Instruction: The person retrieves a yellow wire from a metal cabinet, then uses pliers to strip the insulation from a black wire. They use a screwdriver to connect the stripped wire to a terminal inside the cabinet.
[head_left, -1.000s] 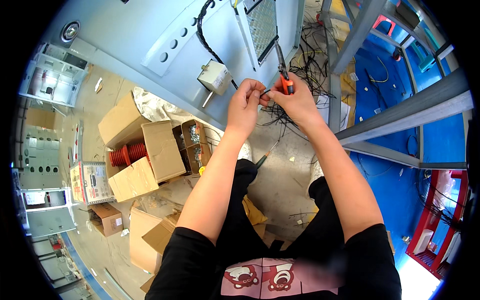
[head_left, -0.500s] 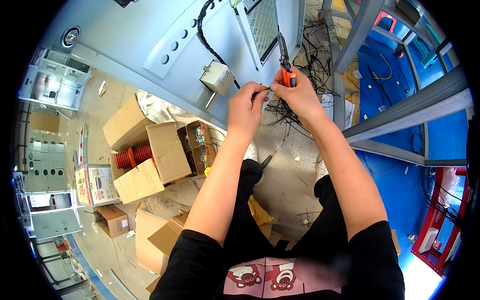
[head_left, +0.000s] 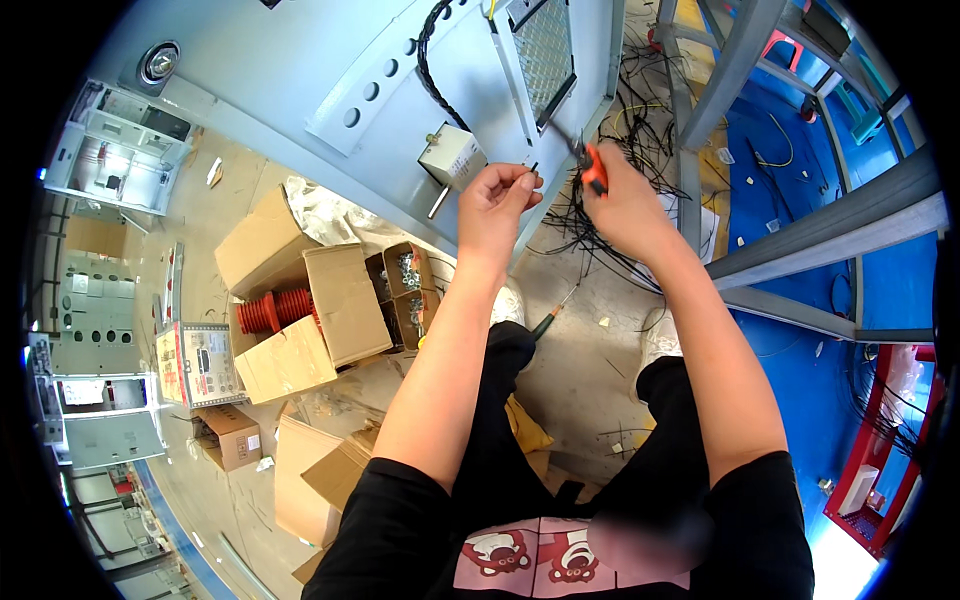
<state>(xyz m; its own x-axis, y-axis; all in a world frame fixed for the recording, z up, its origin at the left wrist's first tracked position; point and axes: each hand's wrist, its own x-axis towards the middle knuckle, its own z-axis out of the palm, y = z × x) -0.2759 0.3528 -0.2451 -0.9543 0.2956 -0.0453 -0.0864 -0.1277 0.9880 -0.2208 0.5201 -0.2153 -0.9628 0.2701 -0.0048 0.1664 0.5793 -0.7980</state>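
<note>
My left hand [head_left: 497,205] pinches the end of a thin black wire [head_left: 533,170] in front of a grey metal cabinet panel [head_left: 330,90]. A little to its right, my right hand [head_left: 622,205] grips an orange-handled wire tool [head_left: 592,166] with its jaws pointing up and left toward the wire end. A small cream box [head_left: 452,155] is mounted on the panel just left of my left hand. A bundle of black cable [head_left: 432,60] runs up the panel above it. A tangle of loose black wires [head_left: 600,240] lies on the floor below my right hand.
Open cardboard boxes [head_left: 300,300] stand on the floor at left, one holding red ribbed insulators [head_left: 272,312], another holding small hardware [head_left: 408,290]. A green-handled screwdriver [head_left: 550,318] lies by my knee. Grey steel frame bars [head_left: 800,260] cross a blue floor at right.
Both hands have moved apart: the left hand drew the wire end left, and the right hand with the tool rose slightly toward the panel.
</note>
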